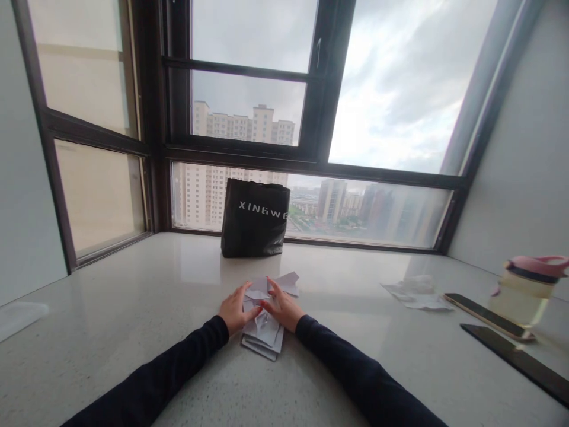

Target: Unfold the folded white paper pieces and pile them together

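Both hands are resting on a stack of folded white papers (pixel 265 323) lying on the pale worktop (pixel 133 332) directly in front of the person. The left hand (pixel 235 309) is lying flat and open on the stack's left side, fingers spread, gripping nothing. The right hand (pixel 282 308) is pressing down on the right side, fingers extended, likewise not closed around anything. The papers are protruding beyond the fingertips toward a black bag (pixel 254 218) standing near the window frame (pixel 311 163), well apart from the stack. To the right, crumpled paper (pixel 418 293), two phones (pixel 486 316) and a pink-lidded bottle (pixel 528 290) are sitting well clear. Open worktop is extending to the left of the stack.
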Action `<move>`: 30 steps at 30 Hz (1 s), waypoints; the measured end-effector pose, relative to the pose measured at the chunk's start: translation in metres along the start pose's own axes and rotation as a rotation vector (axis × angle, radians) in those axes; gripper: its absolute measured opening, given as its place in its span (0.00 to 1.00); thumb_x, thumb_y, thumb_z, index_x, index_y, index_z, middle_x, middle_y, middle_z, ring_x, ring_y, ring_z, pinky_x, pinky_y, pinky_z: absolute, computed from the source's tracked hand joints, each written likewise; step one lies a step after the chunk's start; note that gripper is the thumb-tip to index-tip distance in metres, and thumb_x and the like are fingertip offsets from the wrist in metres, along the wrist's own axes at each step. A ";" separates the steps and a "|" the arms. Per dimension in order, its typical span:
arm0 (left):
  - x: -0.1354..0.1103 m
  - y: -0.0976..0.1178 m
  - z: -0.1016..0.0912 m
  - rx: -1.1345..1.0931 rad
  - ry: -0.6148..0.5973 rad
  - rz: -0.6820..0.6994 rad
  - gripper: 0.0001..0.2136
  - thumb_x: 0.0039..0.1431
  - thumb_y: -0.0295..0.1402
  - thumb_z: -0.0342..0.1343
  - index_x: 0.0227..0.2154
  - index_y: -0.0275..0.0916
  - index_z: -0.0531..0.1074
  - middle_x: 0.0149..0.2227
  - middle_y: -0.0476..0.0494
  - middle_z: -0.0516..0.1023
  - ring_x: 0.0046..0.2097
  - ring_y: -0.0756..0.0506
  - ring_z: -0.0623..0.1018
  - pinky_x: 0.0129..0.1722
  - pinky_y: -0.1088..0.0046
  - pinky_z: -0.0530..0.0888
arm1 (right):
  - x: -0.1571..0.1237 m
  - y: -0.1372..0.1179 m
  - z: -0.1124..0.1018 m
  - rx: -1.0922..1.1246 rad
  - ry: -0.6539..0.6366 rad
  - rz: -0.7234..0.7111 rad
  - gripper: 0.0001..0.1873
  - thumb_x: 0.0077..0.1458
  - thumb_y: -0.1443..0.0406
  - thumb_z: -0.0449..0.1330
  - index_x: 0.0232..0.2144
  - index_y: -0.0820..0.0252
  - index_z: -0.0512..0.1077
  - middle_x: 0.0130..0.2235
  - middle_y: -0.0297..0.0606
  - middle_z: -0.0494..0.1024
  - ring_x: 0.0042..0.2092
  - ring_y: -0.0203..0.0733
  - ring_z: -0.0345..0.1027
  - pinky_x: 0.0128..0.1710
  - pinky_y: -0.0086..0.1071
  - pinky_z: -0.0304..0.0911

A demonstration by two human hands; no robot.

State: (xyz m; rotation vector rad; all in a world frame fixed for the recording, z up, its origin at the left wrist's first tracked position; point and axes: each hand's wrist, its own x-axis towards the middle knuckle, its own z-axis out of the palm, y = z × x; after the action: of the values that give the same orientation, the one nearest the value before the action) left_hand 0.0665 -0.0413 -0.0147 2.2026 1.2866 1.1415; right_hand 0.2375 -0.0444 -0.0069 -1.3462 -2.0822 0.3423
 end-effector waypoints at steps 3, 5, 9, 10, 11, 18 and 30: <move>0.001 -0.004 -0.002 -0.043 0.009 0.014 0.27 0.40 0.33 0.56 0.46 0.33 0.57 0.47 0.34 0.65 0.48 0.40 0.65 0.47 0.63 0.61 | -0.004 -0.007 0.005 0.134 0.057 -0.179 0.35 0.44 0.68 0.54 0.54 0.56 0.45 0.45 0.41 0.67 0.41 0.41 0.63 0.41 0.35 0.59; 0.004 -0.007 -0.006 -0.130 0.057 -0.010 0.26 0.40 0.30 0.55 0.46 0.32 0.56 0.45 0.35 0.67 0.46 0.42 0.67 0.44 0.66 0.65 | -0.004 -0.008 0.005 0.135 0.092 -0.230 0.31 0.43 0.73 0.52 0.51 0.55 0.53 0.44 0.39 0.67 0.40 0.39 0.63 0.39 0.33 0.60; 0.009 -0.008 -0.016 -0.246 0.161 -0.071 0.22 0.42 0.26 0.52 0.44 0.33 0.57 0.38 0.39 0.69 0.38 0.45 0.72 0.36 0.68 0.70 | 0.001 -0.005 -0.003 0.092 0.184 -0.219 0.20 0.46 0.75 0.45 0.41 0.59 0.65 0.38 0.40 0.70 0.37 0.38 0.64 0.39 0.32 0.60; 0.010 -0.008 -0.019 -0.252 0.192 -0.076 0.21 0.43 0.26 0.52 0.43 0.34 0.58 0.37 0.41 0.69 0.36 0.46 0.72 0.35 0.68 0.70 | 0.002 -0.003 -0.006 0.089 0.215 -0.218 0.19 0.47 0.75 0.44 0.40 0.60 0.66 0.36 0.39 0.70 0.37 0.38 0.64 0.39 0.32 0.60; 0.010 -0.007 -0.020 -0.252 0.225 -0.072 0.19 0.43 0.26 0.51 0.42 0.34 0.59 0.37 0.42 0.69 0.35 0.47 0.73 0.34 0.69 0.71 | 0.003 -0.001 -0.009 0.080 0.249 -0.215 0.19 0.47 0.75 0.44 0.40 0.60 0.66 0.35 0.39 0.70 0.37 0.38 0.64 0.39 0.32 0.60; 0.010 -0.002 -0.025 -0.120 0.389 0.049 0.13 0.45 0.24 0.46 0.37 0.36 0.63 0.37 0.43 0.68 0.40 0.46 0.70 0.41 0.66 0.67 | 0.007 0.027 -0.017 -0.160 0.436 0.045 0.17 0.49 0.65 0.49 0.43 0.61 0.63 0.45 0.45 0.64 0.49 0.47 0.53 0.47 0.43 0.49; -0.007 0.006 -0.005 0.360 -0.124 0.216 0.25 0.39 0.51 0.52 0.43 0.49 0.64 0.55 0.44 0.54 0.55 0.30 0.47 0.45 0.42 0.49 | 0.004 0.049 -0.011 -0.335 0.120 0.199 0.17 0.43 0.66 0.56 0.39 0.48 0.68 0.45 0.39 0.68 0.48 0.52 0.56 0.48 0.55 0.35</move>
State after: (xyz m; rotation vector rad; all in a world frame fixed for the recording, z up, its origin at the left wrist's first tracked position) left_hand 0.0641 -0.0510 -0.0110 2.6824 1.3096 0.8801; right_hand 0.2790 -0.0205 -0.0225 -1.7313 -1.9693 -0.0104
